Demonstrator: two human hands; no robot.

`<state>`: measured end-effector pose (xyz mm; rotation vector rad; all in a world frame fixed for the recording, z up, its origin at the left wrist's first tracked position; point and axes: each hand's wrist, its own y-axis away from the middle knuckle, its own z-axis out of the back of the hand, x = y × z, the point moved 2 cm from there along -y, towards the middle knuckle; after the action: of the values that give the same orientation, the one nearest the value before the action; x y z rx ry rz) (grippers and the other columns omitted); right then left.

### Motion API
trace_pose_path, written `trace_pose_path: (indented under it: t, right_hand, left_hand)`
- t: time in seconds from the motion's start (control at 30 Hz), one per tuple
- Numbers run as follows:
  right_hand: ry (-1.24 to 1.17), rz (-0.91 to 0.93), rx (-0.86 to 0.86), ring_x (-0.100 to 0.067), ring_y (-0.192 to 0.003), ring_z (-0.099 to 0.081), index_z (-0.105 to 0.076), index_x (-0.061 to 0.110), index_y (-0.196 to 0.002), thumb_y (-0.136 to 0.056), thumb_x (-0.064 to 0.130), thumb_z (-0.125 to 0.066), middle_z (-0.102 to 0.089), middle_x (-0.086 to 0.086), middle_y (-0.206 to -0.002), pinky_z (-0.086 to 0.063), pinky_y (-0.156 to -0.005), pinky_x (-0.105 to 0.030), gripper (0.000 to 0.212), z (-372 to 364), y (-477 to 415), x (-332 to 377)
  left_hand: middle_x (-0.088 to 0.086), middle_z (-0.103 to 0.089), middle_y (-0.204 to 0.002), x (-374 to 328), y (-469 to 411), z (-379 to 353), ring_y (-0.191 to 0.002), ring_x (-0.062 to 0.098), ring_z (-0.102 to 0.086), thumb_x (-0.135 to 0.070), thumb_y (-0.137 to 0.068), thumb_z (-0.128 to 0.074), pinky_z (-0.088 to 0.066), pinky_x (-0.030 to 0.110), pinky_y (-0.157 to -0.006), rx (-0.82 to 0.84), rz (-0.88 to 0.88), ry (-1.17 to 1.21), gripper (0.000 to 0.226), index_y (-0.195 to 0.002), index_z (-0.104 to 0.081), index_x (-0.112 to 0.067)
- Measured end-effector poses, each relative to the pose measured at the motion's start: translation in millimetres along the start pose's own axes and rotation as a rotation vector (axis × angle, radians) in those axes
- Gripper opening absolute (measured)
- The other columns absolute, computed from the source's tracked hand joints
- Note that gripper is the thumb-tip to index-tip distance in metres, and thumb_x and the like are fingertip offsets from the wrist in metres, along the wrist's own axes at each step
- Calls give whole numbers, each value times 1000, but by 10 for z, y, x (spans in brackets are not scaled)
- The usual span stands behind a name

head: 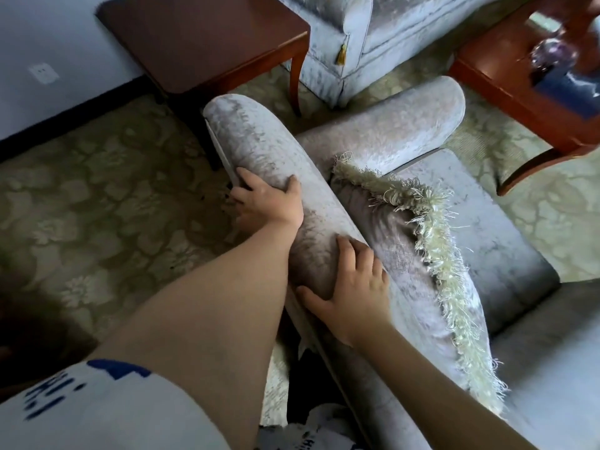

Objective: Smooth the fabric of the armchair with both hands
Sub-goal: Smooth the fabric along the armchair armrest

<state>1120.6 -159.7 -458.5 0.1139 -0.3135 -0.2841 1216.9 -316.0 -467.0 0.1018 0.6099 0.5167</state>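
A grey velvet armchair fills the middle and right of the head view. Its near rolled armrest runs from upper left toward me. My left hand lies over the outer side of that armrest, fingers wrapped around the fabric's edge. My right hand rests flat on top of the armrest closer to me, fingers spread, thumb on the outer side. A grey cushion with a cream fringe leans on the seat against the armrest's inner side.
A dark wooden side table stands at the upper left behind the armrest. A second grey sofa is at the top. Another wooden table with a glass ornament is at the upper right. Patterned carpet covers the floor.
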Motion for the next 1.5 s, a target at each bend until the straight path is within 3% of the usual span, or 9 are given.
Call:
trace_pose_path:
  t: [0.17, 0.33, 0.43, 0.57, 1.5]
  right_hand:
    - [-43, -50, 23, -33, -122, -39, -26, 21, -143, -52, 82, -38, -38, -9, -134, -34, -102, -45, 110, 76, 30, -64]
    - [-21, -216, 21, -34, -120, -41, -31, 21, -137, -52, 85, -41, -40, -11, -128, -36, -97, -46, 107, 22, -112, 156]
    - [-23, -221, -68, -34, -114, -45, -36, 21, -135, -51, 89, -32, -44, -10, -122, -38, -95, -47, 108, -58, -140, 159]
    - [-56, -227, -112, -34, -113, -46, -37, 24, -134, -55, 90, -34, -46, -9, -118, -37, -95, -49, 103, -114, -165, 101]
    - [-58, -201, -93, -36, -114, -42, -34, 22, -133, -57, 92, -29, -44, -11, -121, -34, -94, -51, 103, -102, -149, 92]
  left_hand:
    - [20, -31, -136, -52, 156, 28, -118, 38, -41, -61, -81, -51, -34, 52, -96, 41, 0, 1, 98, -148, -2, -10]
    - [20, -36, -128, 25, 222, 49, -110, 39, -42, -57, -78, -58, -35, 49, -92, -30, -9, 49, 96, -146, -11, -7]
    - [21, -39, -123, 21, 206, 11, -107, 37, -41, -55, -75, -59, -35, 47, -90, -90, -8, 62, 95, -145, -17, -5]
    - [21, -40, -121, 9, 183, -41, -105, 37, -43, -54, -72, -58, -35, 46, -88, -122, -2, 82, 96, -144, -20, -4]
    - [20, -37, -126, 27, 142, -83, -106, 39, -43, -59, -73, -54, -40, 48, -85, -127, -10, 51, 97, -144, -16, -6]
